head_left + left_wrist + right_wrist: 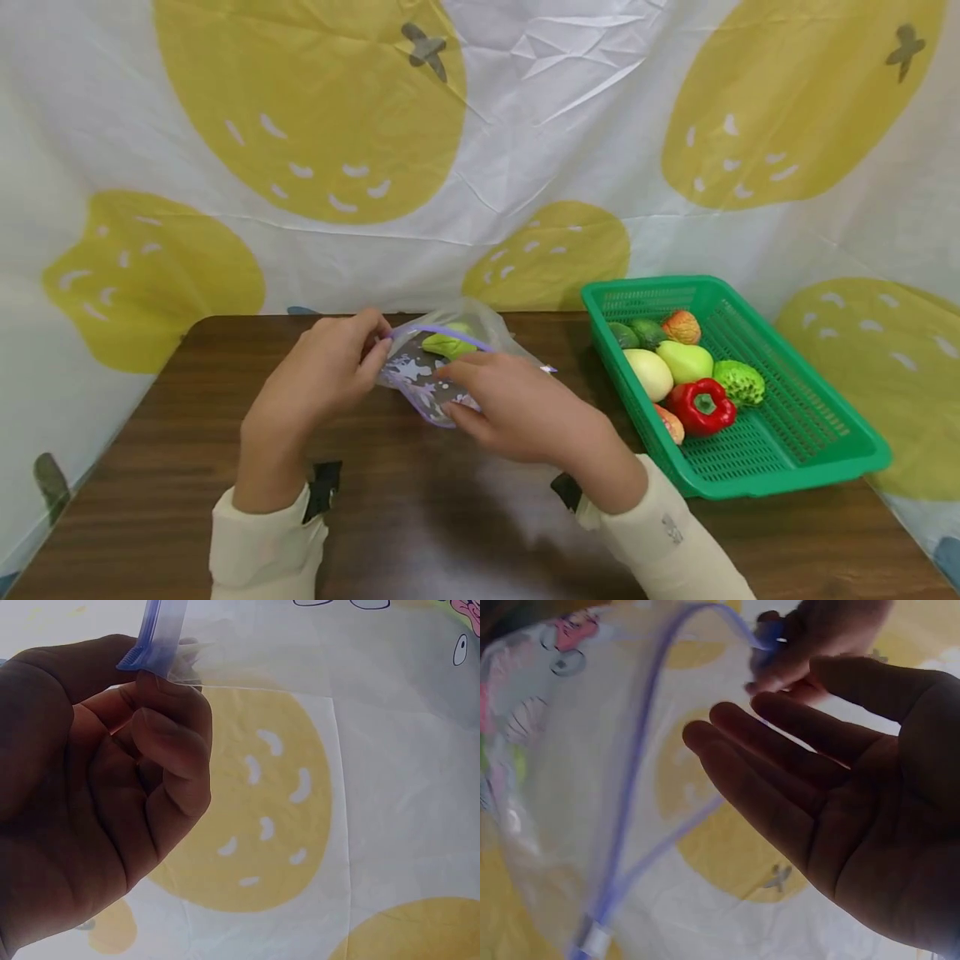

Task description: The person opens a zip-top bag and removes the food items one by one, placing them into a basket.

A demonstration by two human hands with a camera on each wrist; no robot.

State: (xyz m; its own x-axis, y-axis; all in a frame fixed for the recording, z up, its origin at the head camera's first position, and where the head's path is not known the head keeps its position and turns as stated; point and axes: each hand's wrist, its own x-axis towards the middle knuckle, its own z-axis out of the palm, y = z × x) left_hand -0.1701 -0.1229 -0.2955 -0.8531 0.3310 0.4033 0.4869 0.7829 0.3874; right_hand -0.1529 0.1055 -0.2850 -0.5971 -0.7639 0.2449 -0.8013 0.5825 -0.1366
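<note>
A clear zip bag (408, 372) with purple edging and printed sea shapes is held over the table, its mouth spread apart. My left hand (322, 362) pinches one corner of it; in the left wrist view the thumb and index finger grip the blue-purple zip end (157, 637). A yellow-green fruit or vegetable (442, 343) shows inside the bag. My right hand (521, 407) is at the bag's mouth, overlapping its near side. In the right wrist view its fingers (765, 802) are extended and hold nothing, with the open zip strip (641, 727) in front of them.
On the right stands a green basket (795, 487) holding a red bell pepper (701, 407), a bumpy green item (738, 383), a pear-like green one (685, 362) and several others. A fruit-patterned cloth (540, 150) hangs behind the dark wooden table (375, 517).
</note>
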